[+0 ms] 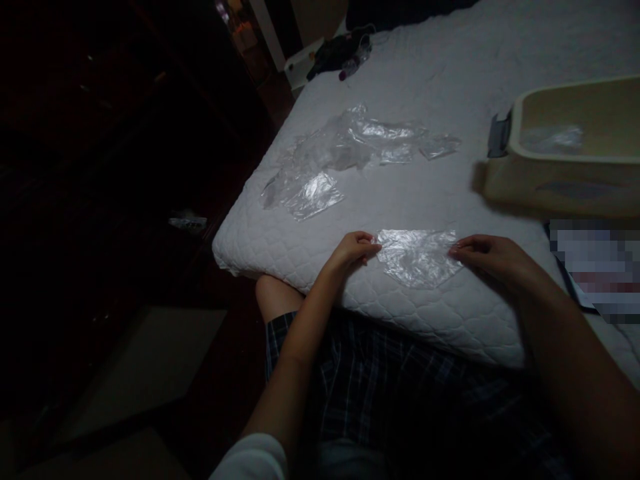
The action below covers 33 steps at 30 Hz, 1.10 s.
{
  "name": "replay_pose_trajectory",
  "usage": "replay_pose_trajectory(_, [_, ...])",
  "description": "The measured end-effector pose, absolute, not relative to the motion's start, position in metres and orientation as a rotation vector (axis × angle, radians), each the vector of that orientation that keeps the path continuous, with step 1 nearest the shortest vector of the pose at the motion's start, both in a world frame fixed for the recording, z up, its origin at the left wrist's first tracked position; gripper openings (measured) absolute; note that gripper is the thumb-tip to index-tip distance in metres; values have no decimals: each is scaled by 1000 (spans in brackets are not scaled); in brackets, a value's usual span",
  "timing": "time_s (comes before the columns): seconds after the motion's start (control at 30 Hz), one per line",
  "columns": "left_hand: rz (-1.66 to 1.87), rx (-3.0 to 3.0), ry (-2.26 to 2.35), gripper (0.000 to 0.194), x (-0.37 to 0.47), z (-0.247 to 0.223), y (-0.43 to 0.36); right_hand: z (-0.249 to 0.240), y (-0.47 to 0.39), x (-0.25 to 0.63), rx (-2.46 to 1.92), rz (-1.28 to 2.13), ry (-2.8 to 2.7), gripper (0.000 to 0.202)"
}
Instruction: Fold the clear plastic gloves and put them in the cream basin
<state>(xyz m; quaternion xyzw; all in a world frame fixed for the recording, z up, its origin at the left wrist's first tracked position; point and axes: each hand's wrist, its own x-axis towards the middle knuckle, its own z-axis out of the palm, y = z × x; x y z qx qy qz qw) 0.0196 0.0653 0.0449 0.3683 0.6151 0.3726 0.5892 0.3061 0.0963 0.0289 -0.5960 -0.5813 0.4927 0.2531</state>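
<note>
A clear plastic bag (419, 259) is stretched between my two hands, just over the near edge of the white quilted bed (280, 247). My left hand (355, 249) pinches its left corner between thumb and fingers. At the right corner, my right hand (487, 257) grips the plastic in the same way. The bag's upper edge runs straight, while its lower part hangs or lies crinkled against the quilt. Beyond it, more crumpled clear plastic bags (345, 143) lie loosely spread across the bed.
A cream plastic bin (560, 175) with a grey latch lies at the right, clear plastic inside it. Below it is a blurred-out sheet or folder (600, 267). Dark items and a bottle (349, 69) lie at the bed's far edge. A power strip (189, 222) is on the dark left side.
</note>
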Motion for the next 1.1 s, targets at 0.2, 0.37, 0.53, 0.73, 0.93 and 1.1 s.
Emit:
replay_pose_trajectory(0.2, [905, 881, 1361, 20, 17, 39, 65, 28, 95, 305, -1589, 1274, -1592, 47])
replay_pose_trajectory(0.37, [928, 920, 1339, 24, 16, 37, 62, 34, 92, 298, -1573, 1209, -1596, 45])
replay_pose_trajectory(0.53, [997, 994, 1285, 27, 15, 32, 58, 35, 91, 296, -1538, 1208, -1590, 43])
replay_pose_trajectory(0.73, [964, 1022, 1320, 32, 13, 36, 55, 33, 89, 296, -1527, 1216, -1566, 44])
replay_pose_trajectory(0.93, [970, 1135, 1421, 24, 15, 31, 56, 32, 87, 296, -1509, 1238, -1539, 46])
replay_pose_trajectory(1.1, [1089, 1206, 1442, 12, 19, 23, 53, 27, 88, 297, -1461, 1153, -1589, 38])
